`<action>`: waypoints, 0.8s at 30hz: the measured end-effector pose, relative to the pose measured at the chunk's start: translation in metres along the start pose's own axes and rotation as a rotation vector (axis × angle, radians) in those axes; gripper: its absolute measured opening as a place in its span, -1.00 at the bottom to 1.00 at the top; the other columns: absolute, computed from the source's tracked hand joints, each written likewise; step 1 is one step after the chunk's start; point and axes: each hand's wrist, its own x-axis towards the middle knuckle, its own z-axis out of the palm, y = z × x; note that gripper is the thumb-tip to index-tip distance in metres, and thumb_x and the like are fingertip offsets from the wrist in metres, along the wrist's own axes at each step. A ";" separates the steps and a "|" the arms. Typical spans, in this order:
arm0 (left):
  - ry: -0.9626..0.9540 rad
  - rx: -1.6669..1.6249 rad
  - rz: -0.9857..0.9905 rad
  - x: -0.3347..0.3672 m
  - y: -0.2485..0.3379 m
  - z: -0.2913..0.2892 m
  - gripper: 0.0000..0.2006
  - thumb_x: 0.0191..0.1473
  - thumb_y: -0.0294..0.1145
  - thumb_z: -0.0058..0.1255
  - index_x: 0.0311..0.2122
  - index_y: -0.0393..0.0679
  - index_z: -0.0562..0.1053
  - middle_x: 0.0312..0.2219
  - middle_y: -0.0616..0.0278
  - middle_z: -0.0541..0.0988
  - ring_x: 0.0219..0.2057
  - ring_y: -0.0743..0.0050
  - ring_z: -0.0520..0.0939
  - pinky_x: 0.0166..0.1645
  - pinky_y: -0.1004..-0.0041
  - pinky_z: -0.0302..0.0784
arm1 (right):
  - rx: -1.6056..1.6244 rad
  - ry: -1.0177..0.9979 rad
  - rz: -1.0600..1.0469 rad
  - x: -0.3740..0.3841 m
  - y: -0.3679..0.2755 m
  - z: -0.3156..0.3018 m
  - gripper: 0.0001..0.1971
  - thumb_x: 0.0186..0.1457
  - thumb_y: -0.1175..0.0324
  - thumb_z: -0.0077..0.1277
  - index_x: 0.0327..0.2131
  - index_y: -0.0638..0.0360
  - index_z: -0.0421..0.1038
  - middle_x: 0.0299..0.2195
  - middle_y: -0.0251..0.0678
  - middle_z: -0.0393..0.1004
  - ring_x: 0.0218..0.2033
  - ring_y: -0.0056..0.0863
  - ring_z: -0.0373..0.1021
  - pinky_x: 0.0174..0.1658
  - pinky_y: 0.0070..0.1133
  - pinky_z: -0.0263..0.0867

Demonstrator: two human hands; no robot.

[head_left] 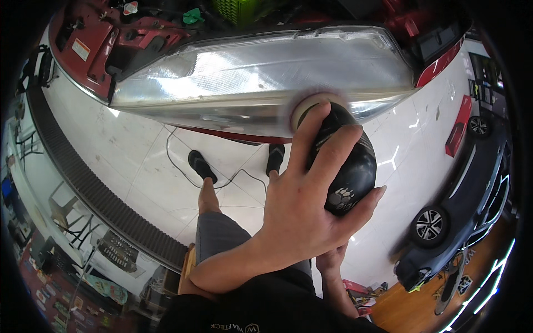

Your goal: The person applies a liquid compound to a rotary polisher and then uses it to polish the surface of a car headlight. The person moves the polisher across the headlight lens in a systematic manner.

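My left hand (300,205) is wrapped over the rounded black head of a power polisher (355,172), fingers along its top and thumb on its right side. Its round pale pad (303,111) rests against the lower right part of a car headlight (233,72); the pad's rim is blurred as if spinning. The headlight lens is clear with hazy, streaky patches. Below the left wrist, my right hand (332,258) shows only in part. Its fingers are mostly hidden behind the left hand, so its grip cannot be made out.
The red car's open front (100,61) surrounds the headlight. A dark cord (180,166) runs over the pale tiled floor (133,139) near my feet. A long floor grate (105,183) lies at left, beside tables and shelving. At right stands a dark car (461,188) near a red box (458,126).
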 end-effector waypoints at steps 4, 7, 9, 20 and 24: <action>-0.007 0.008 -0.022 -0.003 -0.003 -0.010 -0.28 0.01 -0.12 0.39 0.27 -0.08 0.40 0.31 -0.29 0.26 0.11 -0.48 0.61 -0.18 -0.11 0.74 | -0.056 -0.012 0.009 -0.003 0.000 0.006 0.08 0.03 -0.45 0.26 0.18 0.52 0.32 0.02 -0.24 0.51 0.06 -0.48 0.42 0.19 -0.48 0.29; -0.002 0.003 -0.040 -0.005 -0.005 -0.015 -0.28 0.00 -0.11 0.39 0.26 -0.05 0.40 0.32 -0.28 0.27 0.12 -0.46 0.60 -0.15 -0.12 0.73 | -0.086 0.005 0.006 -0.004 0.003 0.008 0.08 0.03 -0.47 0.24 0.16 0.51 0.33 0.00 -0.25 0.52 0.05 -0.49 0.42 0.17 -0.48 0.30; -0.016 0.027 -0.035 -0.005 -0.006 -0.017 -0.29 0.00 -0.11 0.39 0.26 -0.04 0.41 0.32 -0.26 0.27 0.12 -0.46 0.60 -0.14 -0.10 0.73 | -0.090 0.001 -0.016 -0.004 0.004 0.007 0.07 0.03 -0.48 0.23 0.16 0.50 0.34 -0.01 -0.25 0.53 0.03 -0.50 0.43 0.17 -0.48 0.30; 0.012 -0.060 -0.080 -0.005 0.003 -0.027 -0.26 -0.10 -0.41 0.48 0.23 -0.22 0.41 0.28 -0.24 0.34 0.18 -0.12 0.58 0.16 0.22 0.61 | -0.055 -0.106 0.004 -0.004 0.002 0.009 0.08 0.03 -0.41 0.29 0.26 0.46 0.30 0.06 -0.22 0.51 0.13 -0.44 0.41 0.24 -0.43 0.27; 0.024 -0.039 -0.053 -0.005 0.001 -0.030 -0.26 -0.11 -0.41 0.48 0.22 -0.25 0.40 0.27 -0.24 0.35 0.17 -0.09 0.58 0.18 0.23 0.58 | -0.031 -0.085 0.023 -0.006 0.001 0.012 0.09 0.02 -0.38 0.32 0.28 0.46 0.28 0.09 -0.20 0.50 0.16 -0.42 0.40 0.27 -0.41 0.25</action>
